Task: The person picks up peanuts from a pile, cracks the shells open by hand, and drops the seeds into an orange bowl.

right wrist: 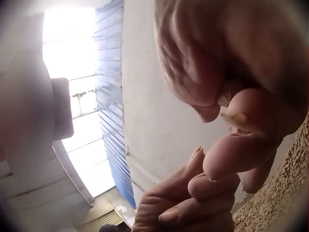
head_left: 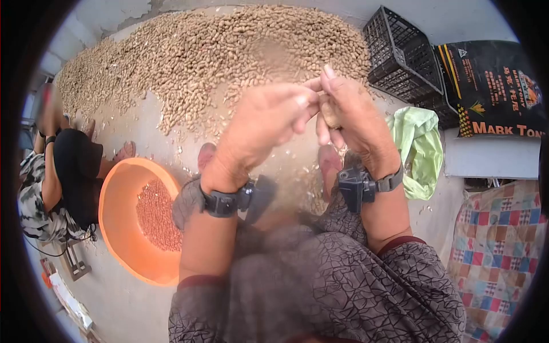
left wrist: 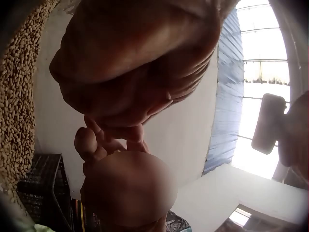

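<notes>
In the head view my two hands meet above the floor at the edge of a peanut heap [head_left: 211,57]. My right hand [head_left: 357,111] holds a tan peanut [head_left: 330,116] against the palm with bent fingers. A pale bit of shell [right wrist: 235,118] shows between those fingers in the right wrist view. My left hand [head_left: 266,117] reaches over from the left, its bent fingers right at the right hand's fingertips. I cannot tell whether the left fingers pinch anything. An orange basin [head_left: 117,228] with red peanut kernels [head_left: 157,214] stands by my left forearm.
Behind my right hand are a black plastic crate [head_left: 400,57] and a black printed sack [head_left: 492,86]. A pale green bag [head_left: 420,148] lies nearer, with a checked cloth [head_left: 497,246] at the lower right. Another person [head_left: 57,177] sits left of the basin.
</notes>
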`<state>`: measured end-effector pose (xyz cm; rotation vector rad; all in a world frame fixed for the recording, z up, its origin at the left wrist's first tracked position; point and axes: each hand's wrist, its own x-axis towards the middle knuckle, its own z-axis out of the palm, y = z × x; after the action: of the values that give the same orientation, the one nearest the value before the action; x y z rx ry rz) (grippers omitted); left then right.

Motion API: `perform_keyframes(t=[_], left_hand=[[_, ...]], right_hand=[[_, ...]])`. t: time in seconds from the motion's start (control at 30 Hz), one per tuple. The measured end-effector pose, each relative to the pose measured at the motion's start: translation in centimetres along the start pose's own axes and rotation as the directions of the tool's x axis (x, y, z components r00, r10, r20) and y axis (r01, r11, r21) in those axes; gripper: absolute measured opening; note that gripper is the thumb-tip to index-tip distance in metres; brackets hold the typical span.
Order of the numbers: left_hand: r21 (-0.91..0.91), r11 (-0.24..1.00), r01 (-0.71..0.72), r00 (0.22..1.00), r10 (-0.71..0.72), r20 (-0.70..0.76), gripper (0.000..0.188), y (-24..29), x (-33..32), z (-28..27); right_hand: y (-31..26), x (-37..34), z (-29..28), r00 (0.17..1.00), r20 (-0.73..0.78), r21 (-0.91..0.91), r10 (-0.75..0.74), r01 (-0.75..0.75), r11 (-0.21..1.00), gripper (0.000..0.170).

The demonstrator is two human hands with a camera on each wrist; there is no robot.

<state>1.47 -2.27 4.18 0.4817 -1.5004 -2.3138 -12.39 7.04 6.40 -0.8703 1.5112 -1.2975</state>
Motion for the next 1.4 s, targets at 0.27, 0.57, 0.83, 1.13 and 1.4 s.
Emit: perform_keyframes(t=[0.27, 0.57, 0.83, 1.13, 1.4], left_hand=[[0.148, 0.989, -0.022, 0.999, 0.017, 0.030, 0.020, -0.8, 0.2, 1.1], [-0.085, 0.993, -0.080, 0.977, 0.061, -0.206, 0.017, -1.3, 0.6, 0.3], [-0.174, 0.972, -0.159, 0.929, 0.088, -0.358, 0.019, -4.0, 1.3, 1.4], [-0.233, 0.938, -0.255, 0.923, 0.164, -0.349, 0.017, -4.4, 1.3, 2.6], [-0.185, 0.939, -0.292, 0.910, 0.213, -0.355, 0.017, -3.3, 1.0, 2.3]], right_hand=[[0.9, 0.8, 0.7, 0.996, 0.007, 0.110, 0.093, -0.094, 0.989, 0.048], [0.6, 0.5, 0.1, 1.000, 0.022, 0.230, 0.020, -0.025, 0.973, 0.023], [1.2, 0.3, 0.7, 0.977, -0.170, 0.078, -0.126, 0.141, 0.987, 0.014], [0.7, 0.1, 2.2, 0.915, -0.358, 0.108, -0.187, 0.240, 0.965, 0.007], [-0.5, -0.4, 1.6, 0.945, -0.275, 0.053, -0.176, 0.198, 0.979, 0.017]])
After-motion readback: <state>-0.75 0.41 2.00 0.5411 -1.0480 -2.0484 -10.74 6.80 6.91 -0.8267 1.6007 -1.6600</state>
